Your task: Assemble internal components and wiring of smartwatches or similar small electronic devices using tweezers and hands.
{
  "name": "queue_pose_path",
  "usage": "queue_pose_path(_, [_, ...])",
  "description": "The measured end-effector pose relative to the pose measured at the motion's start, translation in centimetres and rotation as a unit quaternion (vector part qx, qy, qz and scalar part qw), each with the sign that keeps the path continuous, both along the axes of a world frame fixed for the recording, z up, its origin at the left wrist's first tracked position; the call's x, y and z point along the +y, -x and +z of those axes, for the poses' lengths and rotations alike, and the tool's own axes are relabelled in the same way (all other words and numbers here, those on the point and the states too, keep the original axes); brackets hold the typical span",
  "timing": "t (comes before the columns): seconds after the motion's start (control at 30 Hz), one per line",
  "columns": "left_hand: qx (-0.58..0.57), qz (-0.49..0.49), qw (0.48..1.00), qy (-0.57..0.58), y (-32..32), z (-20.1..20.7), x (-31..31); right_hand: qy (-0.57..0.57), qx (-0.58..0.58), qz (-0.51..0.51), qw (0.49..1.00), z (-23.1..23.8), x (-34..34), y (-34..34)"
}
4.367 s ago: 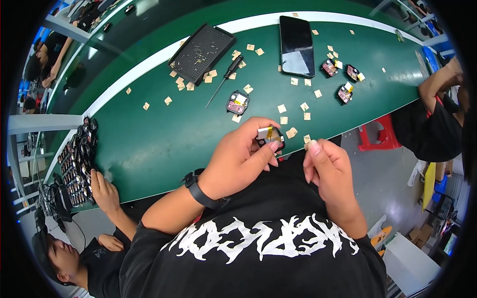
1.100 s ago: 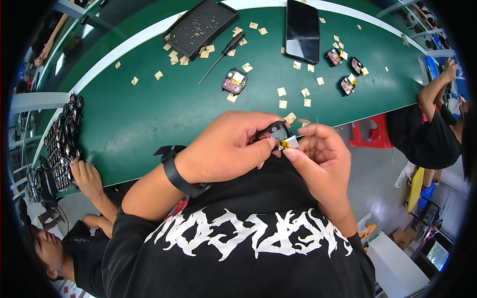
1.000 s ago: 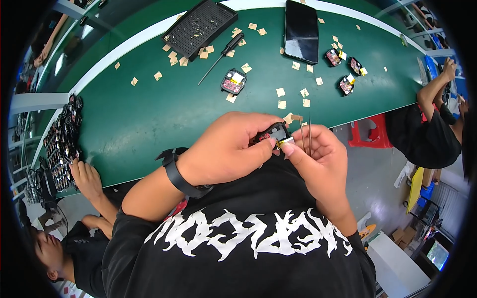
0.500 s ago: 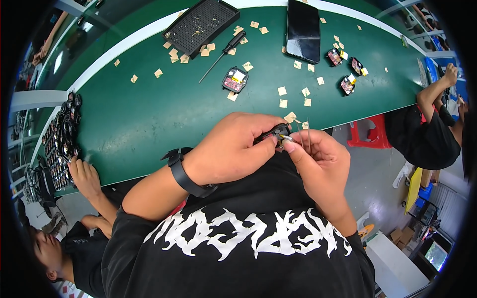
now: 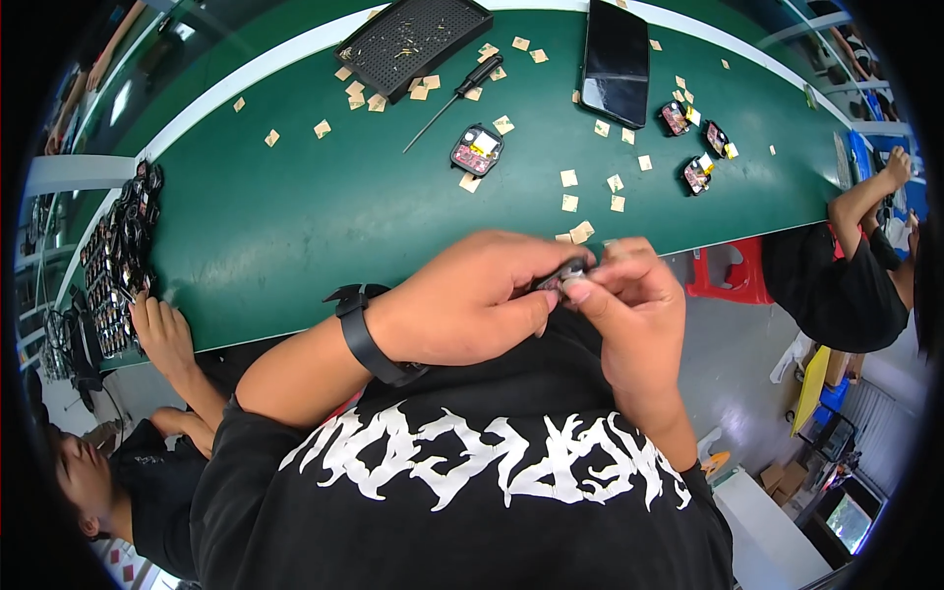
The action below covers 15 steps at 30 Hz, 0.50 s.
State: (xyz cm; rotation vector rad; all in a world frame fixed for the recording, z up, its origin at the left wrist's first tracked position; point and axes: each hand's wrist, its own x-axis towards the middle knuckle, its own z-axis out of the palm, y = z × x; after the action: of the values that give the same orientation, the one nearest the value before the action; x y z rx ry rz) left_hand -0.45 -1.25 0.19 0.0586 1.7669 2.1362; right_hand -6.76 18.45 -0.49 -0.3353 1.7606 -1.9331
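Right of centre frame, left hand (image 5: 470, 300) grips a small black casing (image 5: 564, 272), right hand (image 5: 637, 300) right up against it, that hold too blurred to tell!

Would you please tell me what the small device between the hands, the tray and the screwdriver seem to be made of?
Small device: perhaps plastic, from its dark casing; finish too blurred to tell. Tray: probably matte black plastic, given its dull, perforated surface. Screwdriver: black handle, likely plastic; the thin grey shaft suggests metal.

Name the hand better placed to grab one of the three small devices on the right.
Right hand, probably: it's nearer those devices, while the left hand grips the held device.
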Motion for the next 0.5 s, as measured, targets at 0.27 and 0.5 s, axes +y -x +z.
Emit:
queue_pose_path(0.27, [0.04,-0.006,0.999,0.011,-0.4,-0.9,0.1,0.033,-0.225,0.018,0.974,1.0,-0.5,0.9])
queue_pose_path(0.5, [-0.12,0.039,0.967,-0.22,-0.9,0.6,0.1,-0.066,0.21,0.059,0.974,1.7,1.3,0.7])
